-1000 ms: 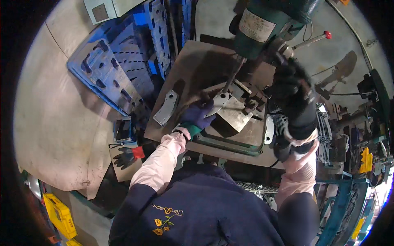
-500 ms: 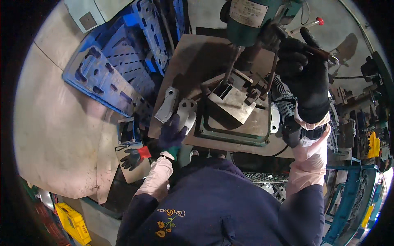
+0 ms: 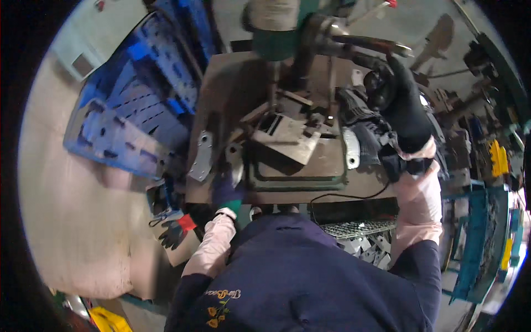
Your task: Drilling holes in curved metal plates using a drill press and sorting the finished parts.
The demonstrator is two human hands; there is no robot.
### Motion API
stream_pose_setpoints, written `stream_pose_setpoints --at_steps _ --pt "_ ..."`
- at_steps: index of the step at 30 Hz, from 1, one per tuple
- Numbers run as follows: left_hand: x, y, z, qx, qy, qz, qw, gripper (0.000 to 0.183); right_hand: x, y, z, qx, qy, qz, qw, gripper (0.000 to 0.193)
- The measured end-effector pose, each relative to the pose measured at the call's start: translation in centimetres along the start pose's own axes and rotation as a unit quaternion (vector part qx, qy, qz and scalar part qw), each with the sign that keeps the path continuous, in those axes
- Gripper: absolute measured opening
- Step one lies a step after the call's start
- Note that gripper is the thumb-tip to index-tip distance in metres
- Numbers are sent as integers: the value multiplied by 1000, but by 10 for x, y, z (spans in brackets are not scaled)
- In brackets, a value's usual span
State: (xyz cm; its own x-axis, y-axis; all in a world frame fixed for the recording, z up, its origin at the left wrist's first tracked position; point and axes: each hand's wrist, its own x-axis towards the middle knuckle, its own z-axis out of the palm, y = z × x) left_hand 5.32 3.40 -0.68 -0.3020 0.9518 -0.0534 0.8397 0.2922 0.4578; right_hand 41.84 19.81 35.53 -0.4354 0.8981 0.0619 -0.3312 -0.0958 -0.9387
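My left hand (image 3: 225,188), in a dark blue glove, is at the near end of a pale metal plate (image 3: 235,159); the glove is blurred, so I cannot tell whether my fingers are clamped on it or just touching. The plate lies on the brown worktable (image 3: 221,83), just left of the green-edged machine base (image 3: 298,183), with a second metal plate (image 3: 202,157) beside it, farther left. My black-gloved right hand (image 3: 402,94) is raised at the outer end of the drill press lever (image 3: 373,44), my fingers partly curled; I cannot tell whether they touch it. Between my hands, a boxy steel fixture (image 3: 290,138) sits on the base under the drill press head (image 3: 275,30). Dark metal parts (image 3: 365,141) are piled on the table's right side, below my right hand.
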Motion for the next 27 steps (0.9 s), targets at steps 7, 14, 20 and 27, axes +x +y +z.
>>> stream_pose_setpoints --at_steps 7,14,20,27 --pt "7 10 0 49 80 90 992 79 -64 98 -329 -720 173 -56 670 36" --pt "1 -4 -5 80 28 41 996 78 -135 165 -290 -807 271 304 428 77" --pt "8 7 -11 47 22 78 996 82 -198 210 -329 -820 297 197 447 74" --pt "2 10 -11 83 30 0 996 84 -215 178 -342 -846 360 207 335 50"
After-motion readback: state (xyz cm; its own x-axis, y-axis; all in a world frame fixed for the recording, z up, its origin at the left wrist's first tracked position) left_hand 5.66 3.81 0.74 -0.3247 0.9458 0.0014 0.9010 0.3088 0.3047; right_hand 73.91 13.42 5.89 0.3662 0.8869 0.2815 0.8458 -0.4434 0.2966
